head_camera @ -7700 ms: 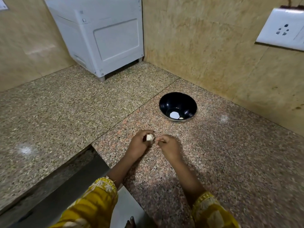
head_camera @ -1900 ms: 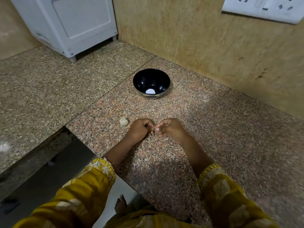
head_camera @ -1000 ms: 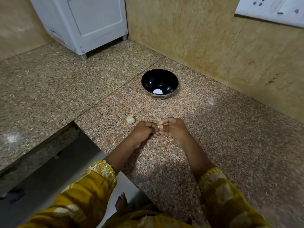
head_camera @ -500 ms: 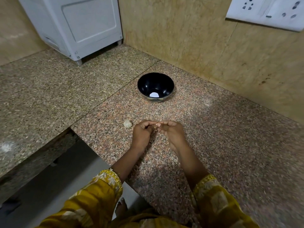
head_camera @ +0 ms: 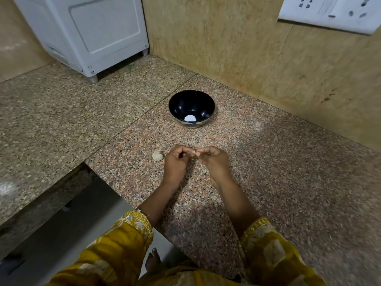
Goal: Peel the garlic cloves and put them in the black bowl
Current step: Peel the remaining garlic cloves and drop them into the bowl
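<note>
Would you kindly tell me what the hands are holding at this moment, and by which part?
A small garlic clove, mostly hidden, pinched between both hands: the left hand at one end, the right hand at the other.

— Where are our hands?
— Our left hand and right hand meet over the worktop near its front edge, fingers curled, fingertips pinching a small garlic clove between them.
— And our forearms?
— Bare, angled inward.
</note>
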